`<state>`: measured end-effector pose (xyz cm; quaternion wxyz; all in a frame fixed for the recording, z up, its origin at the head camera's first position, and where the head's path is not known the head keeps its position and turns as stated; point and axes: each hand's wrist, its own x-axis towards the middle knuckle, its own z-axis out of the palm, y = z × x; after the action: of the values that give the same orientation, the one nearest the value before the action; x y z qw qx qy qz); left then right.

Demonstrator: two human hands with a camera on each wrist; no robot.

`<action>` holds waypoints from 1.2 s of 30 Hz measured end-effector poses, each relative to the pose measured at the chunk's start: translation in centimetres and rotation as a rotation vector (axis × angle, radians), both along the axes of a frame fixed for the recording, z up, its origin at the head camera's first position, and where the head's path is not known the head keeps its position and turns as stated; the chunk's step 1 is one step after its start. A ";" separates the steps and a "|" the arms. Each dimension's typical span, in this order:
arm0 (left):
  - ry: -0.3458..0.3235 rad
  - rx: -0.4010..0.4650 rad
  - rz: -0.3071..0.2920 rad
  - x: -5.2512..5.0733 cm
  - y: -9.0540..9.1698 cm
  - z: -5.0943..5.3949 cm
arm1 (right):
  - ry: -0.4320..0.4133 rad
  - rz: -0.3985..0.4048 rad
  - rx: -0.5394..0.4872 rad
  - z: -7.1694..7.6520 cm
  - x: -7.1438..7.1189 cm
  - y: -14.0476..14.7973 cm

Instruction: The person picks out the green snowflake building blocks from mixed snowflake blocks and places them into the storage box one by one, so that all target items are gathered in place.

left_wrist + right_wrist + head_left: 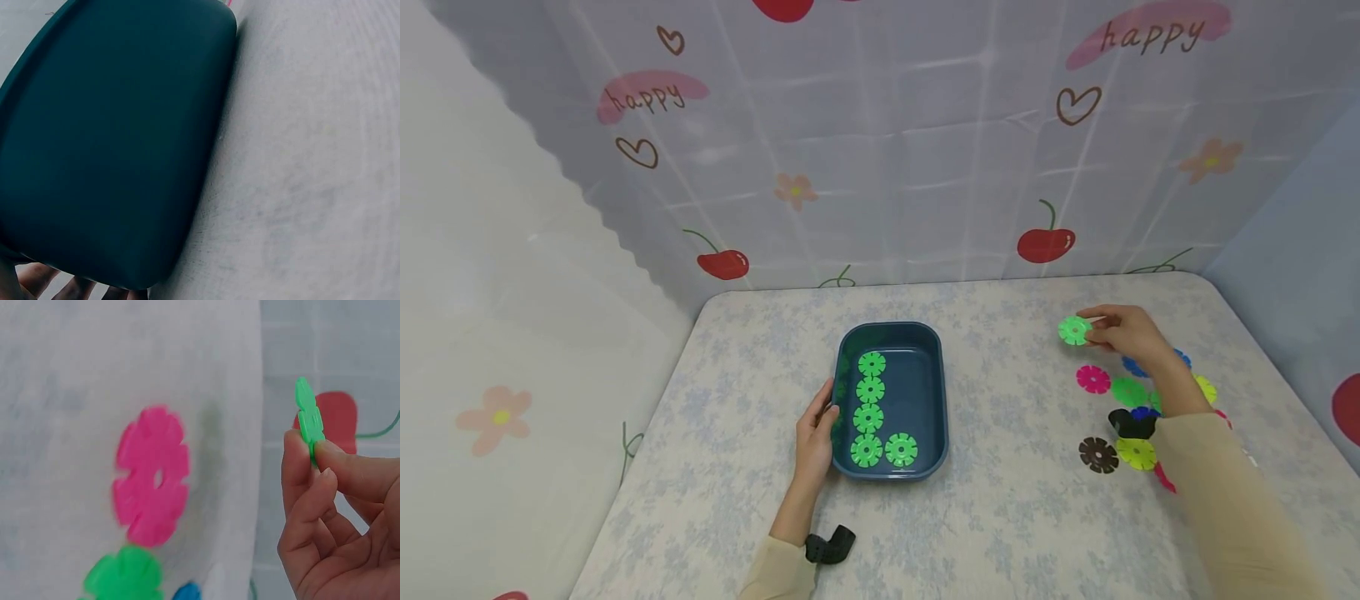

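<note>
A dark blue tray [925, 400] stands on the table, with several green notched discs [868, 418] in a column along its left side and one more at its bottom. My left hand [814, 433] grips the tray's left wall, thumb over the rim; in the left wrist view the tray's outer wall [119, 144] fills much of the picture and fingers show at the bottom. At the table's right, my right hand [1123, 329] pinches a green disc [1073, 331] between thumb and fingers, raised above the surface. The right wrist view shows that disc [309, 415] nearly edge-on.
Under and beside my right forearm lie loose discs: pink [1093, 379], green [1129, 391], brown [1098, 455], yellow [1137, 454] and blue [1135, 367]. A printed curtain [910, 167] hangs behind the table's back edge.
</note>
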<state>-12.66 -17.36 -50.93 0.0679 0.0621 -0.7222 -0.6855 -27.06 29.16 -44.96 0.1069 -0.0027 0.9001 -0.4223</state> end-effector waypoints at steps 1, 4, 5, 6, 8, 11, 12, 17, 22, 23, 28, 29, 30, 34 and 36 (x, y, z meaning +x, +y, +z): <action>0.000 0.000 0.001 0.0 0.0 0.0 | 0.002 0.009 -0.013 0.3 0.0 -0.4; 0.000 0.001 0.005 0.0 0.0 0.0 | 0.015 0.038 -0.044 1.3 0.1 -1.6; -0.001 0.002 0.006 0.0 0.0 0.0 | 0.016 0.047 -0.055 1.6 0.1 -2.0; -0.001 0.002 0.007 0.0 0.0 0.0 | 0.019 0.059 -0.068 1.9 0.2 -2.5; -0.004 0.004 0.008 0.0 0.0 0.0 | 0.031 0.081 -0.085 2.4 0.2 -3.4; -0.004 0.006 0.008 -0.1 0.1 0.0 | 0.048 0.114 -0.104 3.0 0.1 -4.7; -0.004 0.007 0.008 -0.1 0.1 0.0 | 0.057 0.124 -0.110 3.2 0.1 -5.2; -0.008 0.006 0.008 -0.1 0.1 0.0 | 0.076 0.179 -0.154 3.9 0.2 -7.6; 0.002 0.002 0.003 0.0 0.1 0.1 | 0.094 0.252 -0.208 4.6 0.3 -10.1; 0.004 0.002 0.003 0.0 0.1 0.1 | 0.096 0.270 -0.218 4.7 0.3 -10.6; 0.001 -0.001 0.001 0.0 0.1 0.1 | 0.077 0.316 -0.252 4.8 0.2 -12.8; 0.000 -0.002 0.001 0.0 0.1 0.1 | 0.075 0.326 -0.257 4.9 0.1 -13.2; -0.001 -0.001 0.001 0.1 0.1 0.1 | 0.070 0.334 -0.260 5.0 0.1 -13.7; -0.005 -0.004 0.005 0.1 0.1 0.0 | 0.072 0.387 -0.271 5.4 0.1 -15.3; -0.007 -0.005 0.005 0.0 0.1 0.0 | 0.070 0.412 -0.270 5.5 0.1 -16.2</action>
<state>-12.63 -17.29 -50.95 0.0672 0.0664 -0.7239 -0.6834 -26.95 12.97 -39.49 0.1582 -0.2151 0.8192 -0.5076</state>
